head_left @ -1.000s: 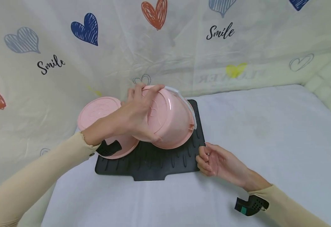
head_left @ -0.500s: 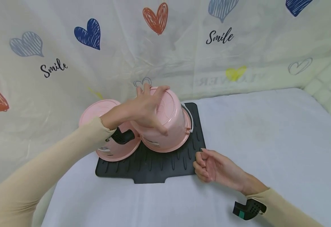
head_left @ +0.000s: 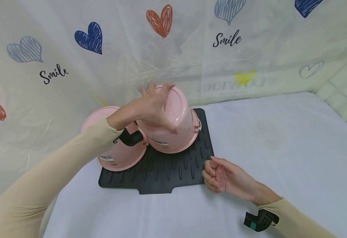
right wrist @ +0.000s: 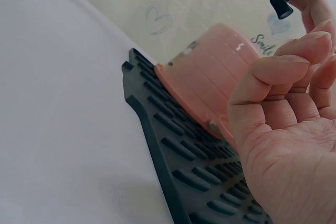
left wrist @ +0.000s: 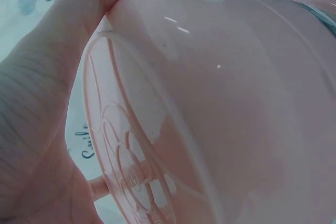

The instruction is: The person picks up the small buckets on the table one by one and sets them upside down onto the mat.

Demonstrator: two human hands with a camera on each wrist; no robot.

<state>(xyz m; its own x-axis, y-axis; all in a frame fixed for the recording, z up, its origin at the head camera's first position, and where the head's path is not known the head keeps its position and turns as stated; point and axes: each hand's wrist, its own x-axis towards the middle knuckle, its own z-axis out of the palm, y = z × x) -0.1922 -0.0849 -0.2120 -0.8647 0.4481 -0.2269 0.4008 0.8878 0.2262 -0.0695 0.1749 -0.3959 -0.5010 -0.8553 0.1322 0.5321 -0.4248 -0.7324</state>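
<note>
My left hand (head_left: 155, 107) grips a pink plastic bucket (head_left: 180, 130) by its base, fingers spread across the bottom and thumb on the side. The bucket is upside down, rim downward over the black ribbed mat (head_left: 167, 175); whether the rim touches the mat I cannot tell. In the left wrist view the moulded base of this bucket (left wrist: 226, 77) fills the picture. A second pink bucket (head_left: 126, 155) stands inverted on the mat to the left, partly behind my left wrist. By the mat's front right corner my right hand (head_left: 225, 178) lies palm up, its fingers loosely curled around nothing visible.
A white cloth (head_left: 274, 142) covers the table around the mat. Behind it hangs a pale curtain (head_left: 188, 59) with printed hearts and words, close to the far edge. The two buckets stand side by side with their rims close together.
My left hand has turned the bucket more rim-down, then moved it slightly back and away from me. Its handle has swung down behind it. The right hand has barely moved.
</note>
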